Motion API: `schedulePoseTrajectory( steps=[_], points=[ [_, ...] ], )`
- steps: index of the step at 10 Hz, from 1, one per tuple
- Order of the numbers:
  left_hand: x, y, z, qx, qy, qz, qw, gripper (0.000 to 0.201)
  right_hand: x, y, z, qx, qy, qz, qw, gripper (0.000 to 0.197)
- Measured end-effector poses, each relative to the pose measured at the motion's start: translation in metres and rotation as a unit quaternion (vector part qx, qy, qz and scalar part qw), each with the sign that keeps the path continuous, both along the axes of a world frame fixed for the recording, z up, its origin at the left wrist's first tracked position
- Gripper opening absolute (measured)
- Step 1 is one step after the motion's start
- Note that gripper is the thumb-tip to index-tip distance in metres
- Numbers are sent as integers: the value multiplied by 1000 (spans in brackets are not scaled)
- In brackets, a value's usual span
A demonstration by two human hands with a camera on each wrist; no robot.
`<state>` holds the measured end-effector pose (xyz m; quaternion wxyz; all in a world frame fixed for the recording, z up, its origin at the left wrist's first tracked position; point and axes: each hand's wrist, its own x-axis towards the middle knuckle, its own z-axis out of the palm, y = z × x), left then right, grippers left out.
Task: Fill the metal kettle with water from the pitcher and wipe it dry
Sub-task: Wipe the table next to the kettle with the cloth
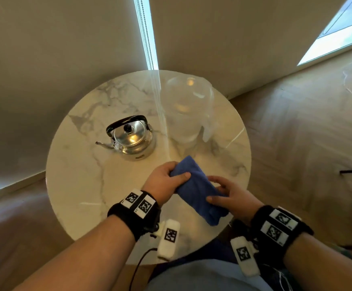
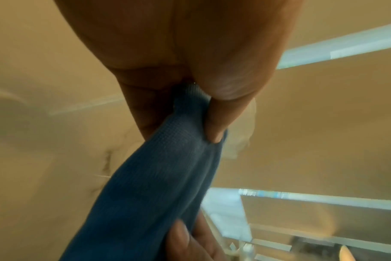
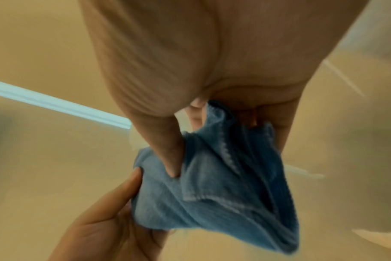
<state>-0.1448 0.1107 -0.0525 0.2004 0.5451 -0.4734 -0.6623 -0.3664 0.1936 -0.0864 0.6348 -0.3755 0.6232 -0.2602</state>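
Blue cloth (image 1: 194, 185) gripped in left hand (image 1: 162, 181) and right hand (image 1: 231, 196) — kettle (image 1: 132, 138) apart.

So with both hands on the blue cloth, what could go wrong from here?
Reaching for the metal kettle with the blue cloth could knock the clear pitcher standing close beside it. The cloth is bunched between the left hand and right hand, so a loose fold may snag the spout.

Pitcher (image 1: 188, 110) blurred, water level perhaps unreadable; wrist views smeared.
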Motion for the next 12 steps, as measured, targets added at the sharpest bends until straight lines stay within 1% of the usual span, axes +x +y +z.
schedulePoseTrajectory(
  steps=[1,2,3,4,5,6,7,8,9,10,11,12],
  points=[
    [-29,-3,-11,-17,-65,-105,992,47,-21,21,-19,11,28,-8,1000,60],
    [-68,-15,-32,2,-89,-124,988,57,-46,27,-40,10,55,-64,996,53],
    [-100,-26,-47,-38,-116,-102,987,54,-63,18,-47,-9,85,-94,992,45],
    [-131,-33,-55,-79,-123,-61,987,50,-84,0,-51,-8,39,-149,988,55],
    [-145,-36,-74,-80,-200,-14,976,50,-99,-21,-59,23,120,-97,988,73],
    [-141,-26,-90,-147,-314,-84,934,48,-113,-29,-67,-3,320,7,947,75],
    [-150,-12,-98,-294,-379,-280,832,48,-119,-28,-72,-113,401,82,905,54],
    [-168,-1,-106,-328,-417,-354,770,51,-110,-24,-78,-160,401,235,871,28],
    [-178,4,-111,-324,-433,-321,777,41,-113,-29,-80,-180,425,262,848,29],
    [-173,5,-108,-309,-410,-329,793,51,-109,-39,-74,-195,427,279,838,45],
    [-143,13,-110,-295,-388,-352,799,67,-102,-50,-76,-158,417,308,840,43],
    [-92,35,-100,-255,-385,-331,822,63,-104,-48,-75,-125,434,329,829,44]
  ],
)
